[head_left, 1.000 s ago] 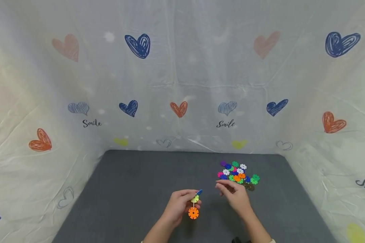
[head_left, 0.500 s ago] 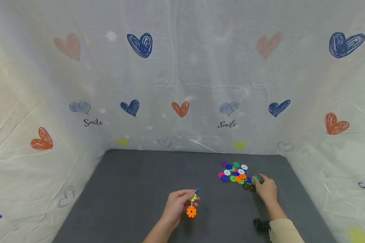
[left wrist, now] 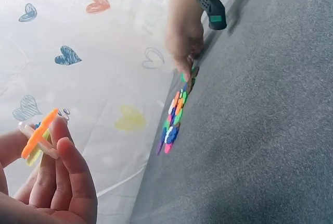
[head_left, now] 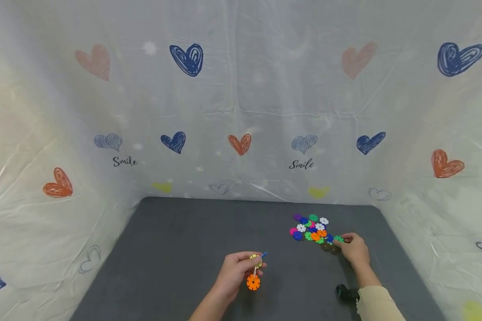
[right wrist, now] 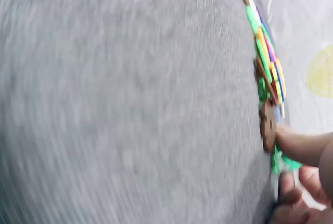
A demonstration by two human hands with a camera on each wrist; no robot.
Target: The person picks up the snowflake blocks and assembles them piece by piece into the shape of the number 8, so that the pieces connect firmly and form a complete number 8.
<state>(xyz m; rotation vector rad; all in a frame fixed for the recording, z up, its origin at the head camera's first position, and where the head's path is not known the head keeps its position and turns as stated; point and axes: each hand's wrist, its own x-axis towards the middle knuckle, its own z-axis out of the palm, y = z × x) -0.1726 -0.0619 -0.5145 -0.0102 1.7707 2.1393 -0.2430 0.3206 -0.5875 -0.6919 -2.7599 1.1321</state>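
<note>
My left hand (head_left: 236, 273) pinches a small chain of notched plastic discs between thumb and fingers. In it, a yellow disc (head_left: 255, 261) is at the fingertips, with a blue disc (head_left: 264, 254) seen edge-on beside it. Below hangs an orange disc (head_left: 253, 282), linked by a white disc (left wrist: 42, 141), seen nearly edge-on in the left wrist view. Over at the right end of the disc pile, my right hand (head_left: 355, 252) pinches a green disc (right wrist: 289, 162) between thumb and fingers. A brown disc (right wrist: 268, 125) lies right by the thumb.
Several loose discs in mixed colours, among them a purple disc (head_left: 297, 217) and a white disc (head_left: 324, 220), lie heaped on the dark grey table (head_left: 184, 249). A black device (head_left: 345, 293) is at the right wrist. Heart-printed sheeting (head_left: 241, 89) encloses the table's back and sides.
My right hand has moved from near the left hand to the pile's right end and taken hold of a green disc. My left hand has stayed nearly in place with the chain.
</note>
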